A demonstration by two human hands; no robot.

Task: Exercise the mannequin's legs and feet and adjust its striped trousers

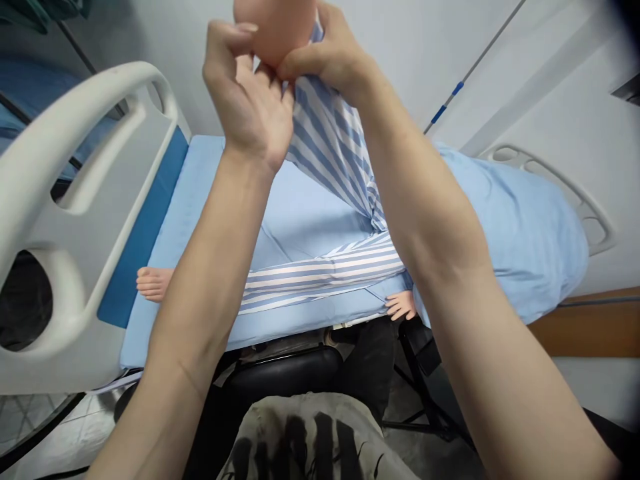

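In the head view, a plastic manikin in blue-and-white striped cloth trousers [310, 275] lies along a bed covered with a light-blue fabric sheet [305, 217], with one leg flat and the other raised steeply above it. The raised leg [327, 137] ends in a smooth, pinkish plastic foot [277, 28], cut off by the top edge. The person's right hand [334, 53] grips this leg near the trouser cuff, its thumb pressed across the plastic. The left hand [253, 97] is open and cupped, palm turned up, with its thumb beside the foot and its fingers reaching underneath; how much weight it bears, I cannot tell. The other foot [154, 284], bare and toes outward, rests on the sheet near the pale-grey moulded bed end board [107, 83] with its dark-blue inner panel [145, 233]. A small plastic manikin hand [401, 305] lies at the near edge of the bed, just beside a bulging light-blue fabric cover [525, 230]. Behind the bed, a thin metal pole with blue fittings [445, 107] leans before the pale wall [420, 40].
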